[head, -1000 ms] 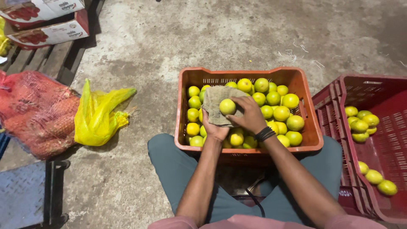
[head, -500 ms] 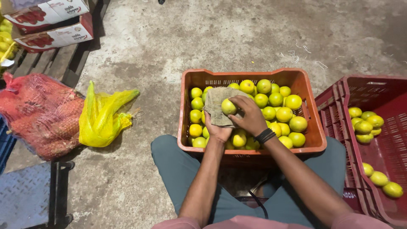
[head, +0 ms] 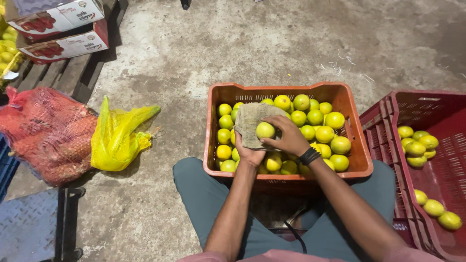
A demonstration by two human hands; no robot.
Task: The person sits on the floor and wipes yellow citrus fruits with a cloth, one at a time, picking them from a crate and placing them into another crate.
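Since a second ago, right hand [head: 290, 138] slid from beside the fruit [head: 265, 130] to over it, fingers now curled round its right side, gripping; left hand [head: 249, 151] kept low under the cloth [head: 250, 121], closed on its lower edge, thumb hidden. Fruit yellow-green, round, resting on the grey-brown cloth, held just above the heap in the orange crate [head: 286, 177]. Black band [head: 309, 155] on the right wrist. Crate filled with more yellow and green fruit, set on the concrete floor [head: 272, 43] right before the knees, between grey-green trouser legs [head: 204, 199]. Touching its right side, a red crate [head: 427, 102] with a few fruit along its upper left part and three more lower down near the right edge. Left of the legs, a yellow mesh bag [head: 119, 138] crumpled on the floor, just beside a red mesh sack [head: 46, 133] full of something orange-brown, too blurred to tell. Beyond these, two cardboard boxes [head: 63, 29] stacked on a wooden pallet [head: 73, 75] at top left. Bottom left, a blue ribbed metal plate [head: 26, 225] with a dark frame beside it
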